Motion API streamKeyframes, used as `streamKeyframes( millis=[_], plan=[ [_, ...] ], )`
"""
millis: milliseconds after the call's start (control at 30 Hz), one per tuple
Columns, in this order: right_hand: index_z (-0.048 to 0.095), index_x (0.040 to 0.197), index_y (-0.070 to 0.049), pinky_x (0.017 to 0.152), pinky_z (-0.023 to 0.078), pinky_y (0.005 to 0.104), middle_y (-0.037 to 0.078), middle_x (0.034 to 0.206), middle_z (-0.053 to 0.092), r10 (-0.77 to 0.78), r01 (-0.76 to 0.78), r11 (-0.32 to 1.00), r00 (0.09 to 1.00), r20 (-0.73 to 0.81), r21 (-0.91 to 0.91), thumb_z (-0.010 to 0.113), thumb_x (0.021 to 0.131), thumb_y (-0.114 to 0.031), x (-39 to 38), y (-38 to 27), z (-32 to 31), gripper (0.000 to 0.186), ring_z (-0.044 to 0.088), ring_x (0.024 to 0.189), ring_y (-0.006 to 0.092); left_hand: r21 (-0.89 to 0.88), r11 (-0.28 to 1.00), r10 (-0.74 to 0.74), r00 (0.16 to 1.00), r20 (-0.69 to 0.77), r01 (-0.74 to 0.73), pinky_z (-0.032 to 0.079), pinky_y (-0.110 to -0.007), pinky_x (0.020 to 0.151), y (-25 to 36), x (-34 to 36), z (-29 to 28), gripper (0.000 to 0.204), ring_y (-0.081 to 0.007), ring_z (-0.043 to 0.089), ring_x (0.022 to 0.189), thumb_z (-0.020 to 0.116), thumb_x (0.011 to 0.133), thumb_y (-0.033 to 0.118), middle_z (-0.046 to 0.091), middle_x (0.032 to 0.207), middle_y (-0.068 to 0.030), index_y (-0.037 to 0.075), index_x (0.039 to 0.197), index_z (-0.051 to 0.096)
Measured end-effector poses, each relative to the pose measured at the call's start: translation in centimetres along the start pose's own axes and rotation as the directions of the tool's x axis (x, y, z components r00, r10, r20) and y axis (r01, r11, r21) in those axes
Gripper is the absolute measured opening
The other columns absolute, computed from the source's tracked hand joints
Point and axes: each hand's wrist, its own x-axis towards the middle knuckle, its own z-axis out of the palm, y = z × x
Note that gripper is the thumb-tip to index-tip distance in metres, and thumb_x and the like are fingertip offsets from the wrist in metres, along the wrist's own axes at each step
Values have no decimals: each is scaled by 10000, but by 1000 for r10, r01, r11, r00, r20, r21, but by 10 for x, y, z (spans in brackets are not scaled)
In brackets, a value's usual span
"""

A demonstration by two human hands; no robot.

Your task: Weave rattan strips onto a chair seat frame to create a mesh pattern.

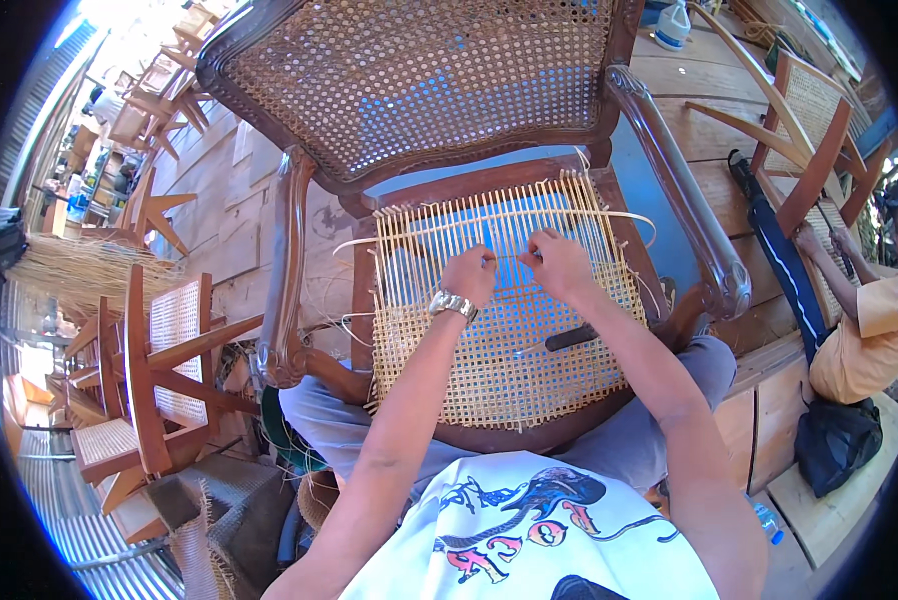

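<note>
A dark wooden armchair stands before me, its seat (499,370) half woven in pale cane. The near part is a close mesh; toward the back, mostly lengthwise strands run over the opening. My left hand (469,276), with a metal watch on its wrist, is closed in a pinch at the middle of the seat. Just to its right, my right hand (561,266) pinches too, and a thin cane strand seems to run between them. A tool with a dark handle (572,338) lies on the mesh below my right hand. Behind my hands a longer cane strip (424,230) crosses the strands.
The chair's caned back (469,90) rises beyond the seat, with armrests (287,260) on both sides. Wooden chairs with caned panels (179,350) stand at left. A heap of loose cane (89,275) lies behind them. At right another person (859,340) works beside a caned chair.
</note>
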Motion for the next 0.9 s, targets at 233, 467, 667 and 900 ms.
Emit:
streamKeyframes(
  millis=[233,467,667,900],
  plan=[
    [665,833,-25,719,515,471,159,877,703,223,-170,969,913,341,-178,663,900,-439,-20,27,-65,419,675,849,362,148,891,-357,864,-354,429,536,-511,712,-73,-62,-84,144,-374,697,808,579,911,191,719,874,-163,134,990,686],
    [681,872,-37,715,513,450,173,863,701,242,-218,968,946,215,-126,694,867,-496,-20,-9,-41,459,689,865,323,172,980,186,788,-587,-103,487,-492,890,-21,-75,-81,335,-357,613,1089,634,908,210,649,1160,-168,66,1209,612],
    [693,907,-73,772,514,486,153,887,719,124,15,869,961,246,-495,719,816,-548,-5,-32,-13,484,695,909,334,409,904,135,991,4,-125,467,-488,950,0,-37,-39,444,-369,608,1120,668,895,410,664,1160,-172,56,1161,646],
    [728,913,-106,782,506,481,134,897,726,280,-81,828,917,284,-555,731,832,-365,-2,-47,-14,272,695,902,323,65,997,29,995,97,-35,537,-478,752,-3,-34,-41,338,-372,683,862,660,896,415,705,889,-169,82,949,689]
  ],
)
